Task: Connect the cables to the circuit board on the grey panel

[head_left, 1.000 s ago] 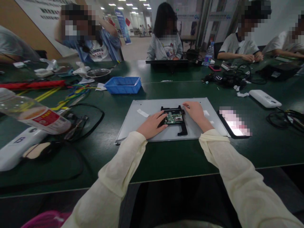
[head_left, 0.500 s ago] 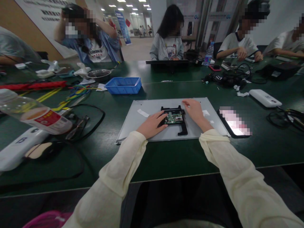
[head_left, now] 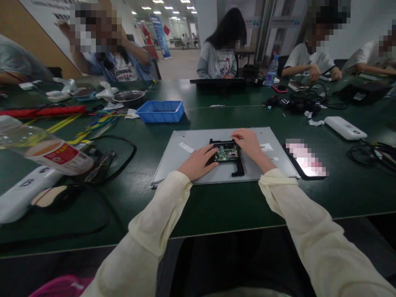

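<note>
A green circuit board sits in a black plastic frame on a flat grey panel. One arm of the frame sticks out toward me at its lower right. My left hand lies at the frame's left side with fingers stretched and spread, fingertips touching its edge. At the frame's upper right corner is my right hand, its thumb and fingertips drawn together in a pinch. Whatever is between those fingertips is too small or hidden to make out.
Right of the panel lies a phone with its screen lit. A blue plastic tray stands beyond the panel. On my left are a drink bottle, a white device and cables. Several people sit across the green table.
My right hand has moved a little left, onto the frame's upper right corner, its fingers closer together. My left hand has stayed in place.
</note>
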Motion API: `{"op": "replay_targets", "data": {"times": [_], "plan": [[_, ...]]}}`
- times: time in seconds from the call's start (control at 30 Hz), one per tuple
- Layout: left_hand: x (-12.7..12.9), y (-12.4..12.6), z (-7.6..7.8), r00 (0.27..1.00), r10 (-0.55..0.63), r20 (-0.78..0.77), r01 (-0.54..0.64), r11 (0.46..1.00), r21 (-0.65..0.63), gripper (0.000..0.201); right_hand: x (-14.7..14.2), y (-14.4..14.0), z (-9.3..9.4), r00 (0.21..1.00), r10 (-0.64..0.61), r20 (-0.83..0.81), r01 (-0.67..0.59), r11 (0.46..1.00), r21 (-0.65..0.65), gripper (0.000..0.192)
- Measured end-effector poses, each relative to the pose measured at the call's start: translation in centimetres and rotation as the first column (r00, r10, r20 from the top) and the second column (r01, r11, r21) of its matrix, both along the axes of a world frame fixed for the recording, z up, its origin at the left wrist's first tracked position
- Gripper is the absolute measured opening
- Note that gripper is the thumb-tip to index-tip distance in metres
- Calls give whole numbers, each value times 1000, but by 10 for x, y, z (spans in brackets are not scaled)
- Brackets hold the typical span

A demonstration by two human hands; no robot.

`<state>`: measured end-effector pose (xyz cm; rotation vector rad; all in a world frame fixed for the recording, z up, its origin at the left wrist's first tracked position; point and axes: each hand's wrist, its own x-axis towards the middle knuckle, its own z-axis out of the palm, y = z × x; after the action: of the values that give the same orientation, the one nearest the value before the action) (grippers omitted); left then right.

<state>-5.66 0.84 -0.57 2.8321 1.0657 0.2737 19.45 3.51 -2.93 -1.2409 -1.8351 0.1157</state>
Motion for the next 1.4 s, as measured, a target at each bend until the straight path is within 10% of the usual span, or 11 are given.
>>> {"op": "replay_targets", "data": {"times": [1.4], "plan": [[1, -1, 2, 1000, 6, 5, -6, 1000, -25, 56, -6, 13, -4, 977, 59, 205, -22, 984, -180, 21]]}}
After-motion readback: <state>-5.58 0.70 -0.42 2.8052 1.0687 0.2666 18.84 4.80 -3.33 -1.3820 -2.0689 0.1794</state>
